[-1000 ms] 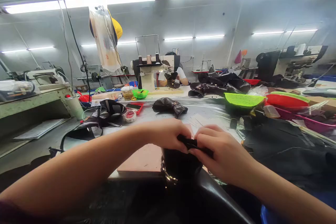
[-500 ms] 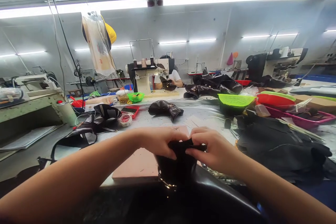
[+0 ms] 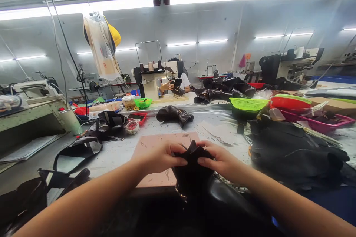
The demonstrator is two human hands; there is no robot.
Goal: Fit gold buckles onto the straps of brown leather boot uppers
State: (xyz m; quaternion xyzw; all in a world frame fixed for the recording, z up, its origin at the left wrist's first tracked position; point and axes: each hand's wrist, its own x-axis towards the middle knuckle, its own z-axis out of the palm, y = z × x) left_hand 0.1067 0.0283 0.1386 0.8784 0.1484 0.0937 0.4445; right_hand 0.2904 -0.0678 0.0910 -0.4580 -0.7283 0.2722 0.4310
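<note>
Between my hands is a black leather boot upper [image 3: 193, 172] with a gold-coloured metal trim low on its left side. My left hand [image 3: 171, 157] pinches its top edge on the left, thumb on the near face. On the right, my right hand [image 3: 213, 157] grips the same edge, thumb also toward me. A flap of the edge stands up in a point between the hands. The lower part blends into a dark, shiny surface in front of me. Behind it lies a pink board [image 3: 155, 178] on the table.
A finished-looking dark boot upper [image 3: 174, 114] lies beyond the board. Black straps and pieces [image 3: 78, 146] are at left, a black leather stack [image 3: 294, 155] at right. Green basket [image 3: 249, 104], magenta basket [image 3: 333, 124] and sewing machine [image 3: 151, 85] stand farther back. A co-worker [image 3: 185, 81] sits behind the machine.
My hands have moved slightly apart along the top edge, and the flap now stands up between them. The co-worker's hand has lifted beside a dark piece. The view has shifted a little.
</note>
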